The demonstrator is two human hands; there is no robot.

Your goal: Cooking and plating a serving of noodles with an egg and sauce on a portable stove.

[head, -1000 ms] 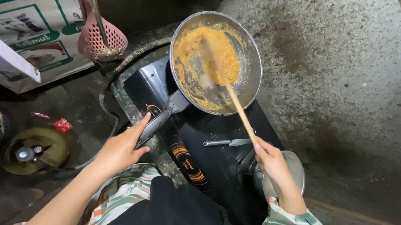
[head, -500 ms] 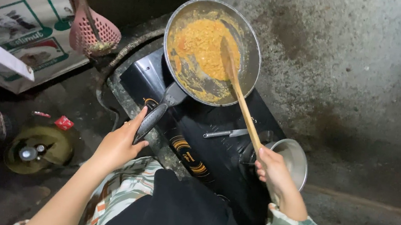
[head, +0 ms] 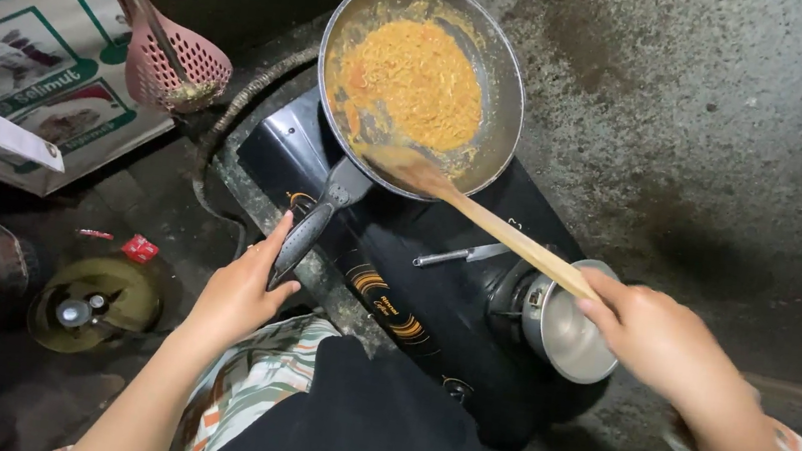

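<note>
Two hands: both clamped
left hand (head: pixel 237 293): grip wraps round grey metal pan's (head: pixel 506 96) black handle
right hand (head: pixel 655 335): grip closed on long wooden spatula (head: pixel 482 217)
food: grainy orange noodles (head: pixel 417 81)

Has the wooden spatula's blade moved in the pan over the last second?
Yes. The wooden spatula has slid from the pan's middle, amid the orange food, back to the near rim by the pan handle, towards the right hand.

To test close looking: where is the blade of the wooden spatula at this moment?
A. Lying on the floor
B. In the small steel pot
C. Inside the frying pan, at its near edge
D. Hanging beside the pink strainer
C: the wooden spatula, held by the right hand, has its blade inside the frying pan, beside the orange noodles.
</note>
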